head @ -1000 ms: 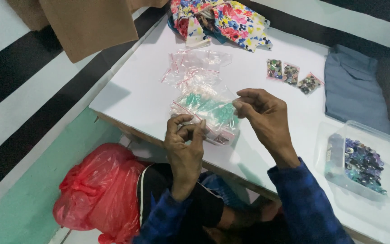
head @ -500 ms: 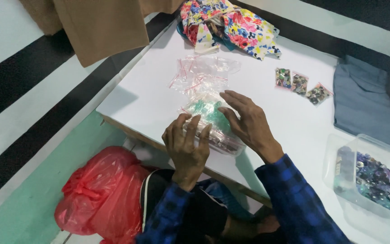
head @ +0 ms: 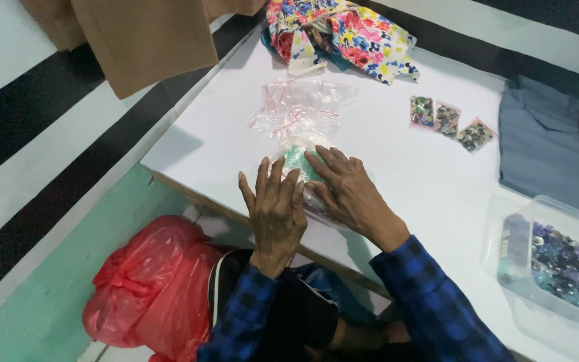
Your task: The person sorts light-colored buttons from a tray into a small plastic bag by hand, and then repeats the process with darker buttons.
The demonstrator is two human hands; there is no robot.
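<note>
A clear plastic packet of small green pieces is pressed flat near the front edge of the white table, just short of the edge at the person's lap. It is covered from both sides: the left hand is laid over its near end with fingers spread and flat, and the right hand is laid across its right part, fingers extended toward the green contents; neither hand is closed around anything. Just behind the packet a loose heap of empty clear zip bags with red strips is piled, touching or nearly touching it. Because the packet is so close to the table edge, it could be pushed off by an uneven press and dropped toward the red plastic bag on the floor below. If its seal is not fully closed, which cannot be told here, pieces could be squeezed out by the flat pressure. The slippery empty bags could also be dragged along or scattered by a sliding hand. Three small filled packets, a floral cloth, a folded grey garment and a clear tub of dark beads are kept well apart and seem little threatened.
</note>
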